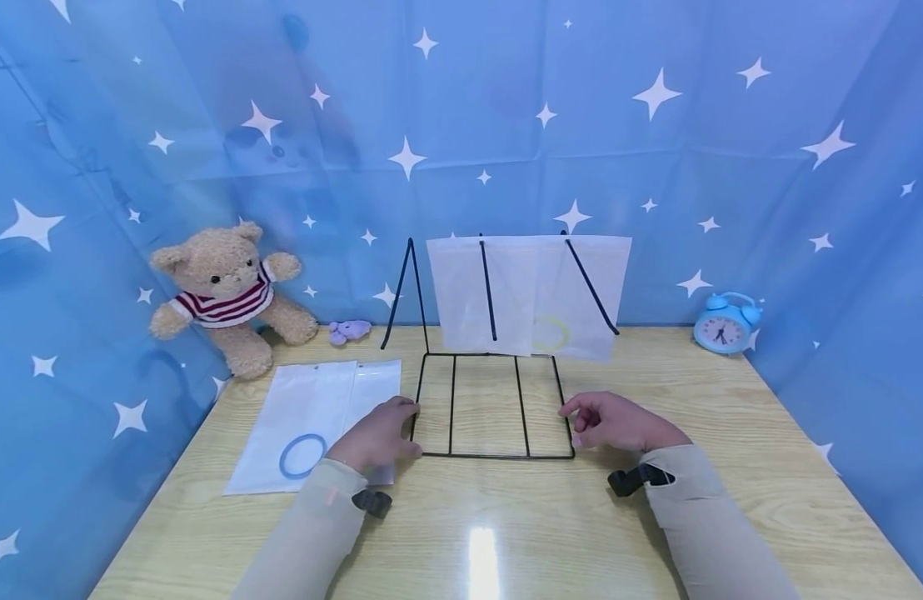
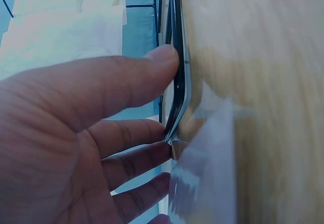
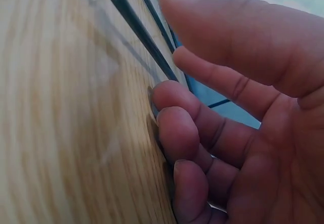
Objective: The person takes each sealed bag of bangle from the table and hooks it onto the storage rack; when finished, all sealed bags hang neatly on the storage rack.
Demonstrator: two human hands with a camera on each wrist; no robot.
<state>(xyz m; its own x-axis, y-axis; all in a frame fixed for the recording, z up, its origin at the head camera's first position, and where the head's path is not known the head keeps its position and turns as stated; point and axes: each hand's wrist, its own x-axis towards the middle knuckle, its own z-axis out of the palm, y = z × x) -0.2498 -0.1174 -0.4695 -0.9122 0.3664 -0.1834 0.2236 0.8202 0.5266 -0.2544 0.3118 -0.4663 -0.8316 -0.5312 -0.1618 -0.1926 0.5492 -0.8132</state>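
A black wire rack (image 1: 490, 457) stands on the table, its flat base toward me and slanted prongs at the back. At the base's left front corner is my left hand (image 1: 382, 435); in the left wrist view its thumb touches the wire (image 2: 178, 89) and the fingers reach to the corner. My right hand (image 1: 619, 422) is at the right side bar, index finger extended along the wire (image 3: 142, 36) and the other fingers loosely bent. Translucent bags (image 1: 499, 292) hang from two of the prongs, with a yellow ring (image 1: 551, 333) on one. The left prong carries no bag.
More translucent bags (image 1: 300, 408) with a blue ring (image 1: 302, 456) lie left of the rack, partly behind my left hand. A teddy bear (image 1: 225, 292), a small purple toy (image 1: 349, 332) and a blue alarm clock (image 1: 726, 323) stand along the back. Blue star-patterned cloth (image 1: 491, 100) surrounds the table.
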